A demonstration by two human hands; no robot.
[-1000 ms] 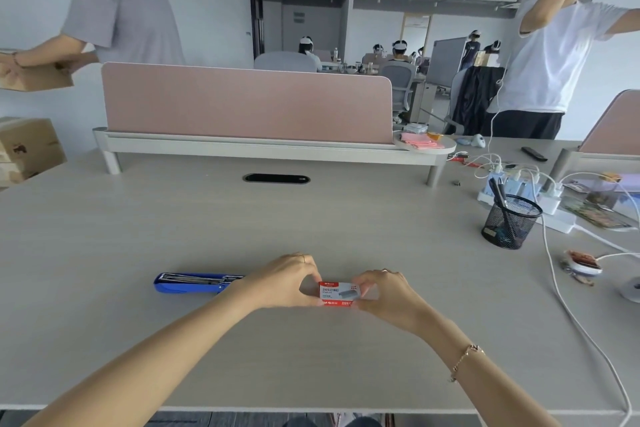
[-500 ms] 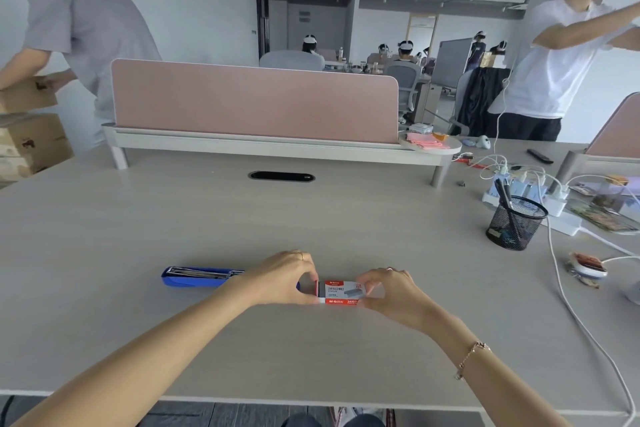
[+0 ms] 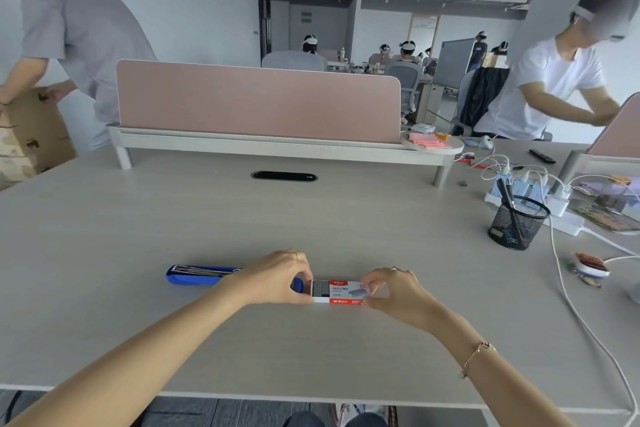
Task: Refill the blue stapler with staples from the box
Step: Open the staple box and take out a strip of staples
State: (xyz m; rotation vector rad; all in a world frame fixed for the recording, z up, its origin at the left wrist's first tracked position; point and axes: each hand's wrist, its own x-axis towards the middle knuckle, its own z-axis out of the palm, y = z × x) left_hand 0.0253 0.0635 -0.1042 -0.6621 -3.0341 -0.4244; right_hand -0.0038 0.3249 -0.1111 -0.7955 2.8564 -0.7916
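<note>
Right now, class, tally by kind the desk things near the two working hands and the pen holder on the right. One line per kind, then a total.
Stapler: 1
Staple box: 1, held by the left hand and right hand
Mesh pen cup: 1
Total: 3

The worktop (image 3: 311, 225) is being occupied by a blue stapler (image 3: 199, 276), a staple box (image 3: 344, 292), a mesh pen cup (image 3: 517, 222) and a power strip (image 3: 562, 215).
</note>
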